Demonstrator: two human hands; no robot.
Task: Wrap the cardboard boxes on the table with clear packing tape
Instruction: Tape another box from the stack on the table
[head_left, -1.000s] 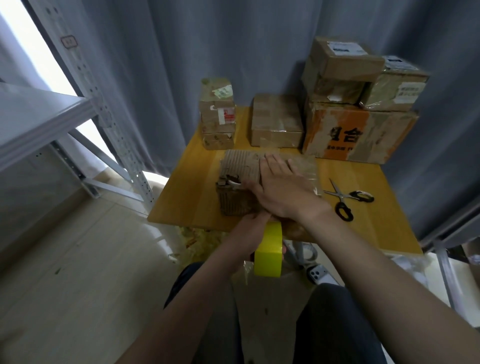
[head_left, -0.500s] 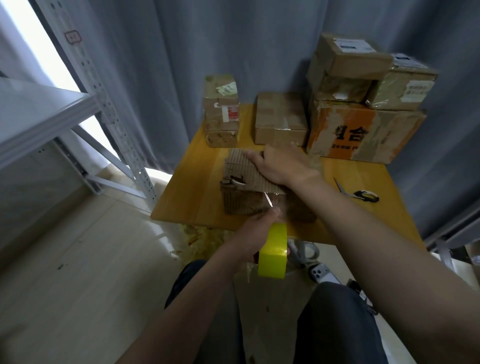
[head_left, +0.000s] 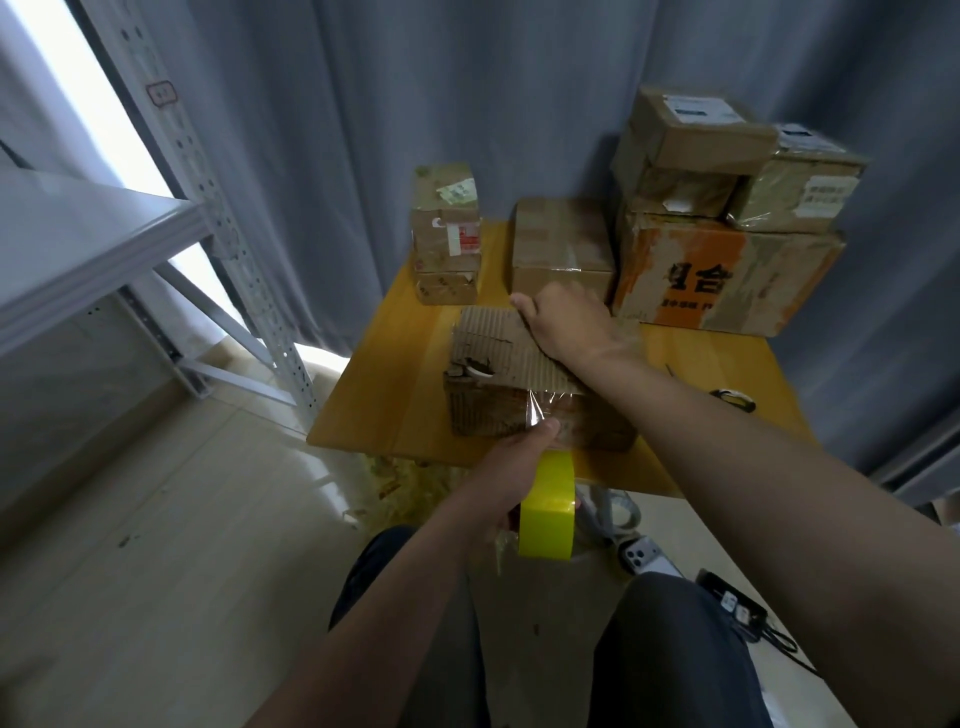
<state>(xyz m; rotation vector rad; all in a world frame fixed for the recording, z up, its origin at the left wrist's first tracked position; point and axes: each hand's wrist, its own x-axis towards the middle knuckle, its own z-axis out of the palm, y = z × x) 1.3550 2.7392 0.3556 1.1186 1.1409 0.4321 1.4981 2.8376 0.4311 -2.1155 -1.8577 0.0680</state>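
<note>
A worn corrugated cardboard box (head_left: 491, 358) lies near the front edge of the yellow table (head_left: 384, 374). My right hand (head_left: 563, 325) rests flat on the box's far top edge, fingers curled over it. My left hand (head_left: 511, 470) grips a tape roll (head_left: 548, 514) with a yellow rim, held below the table's front edge. A strip of clear tape (head_left: 545, 410) runs from the roll up the box's front face, with my left thumb pressing it there.
Other boxes stand at the table's back: a small stack (head_left: 445, 234) at left, a plain box (head_left: 563, 252) in the middle, an orange-printed box (head_left: 727, 278) with two smaller ones on top. Scissors (head_left: 735, 400) lie at right. A metal shelf (head_left: 104, 239) stands left. A phone (head_left: 644, 553) lies on the floor.
My right hand slid from the near top of the box to its far edge. My left hand drew the tape roll lower and pressed the tape onto the box's front.
</note>
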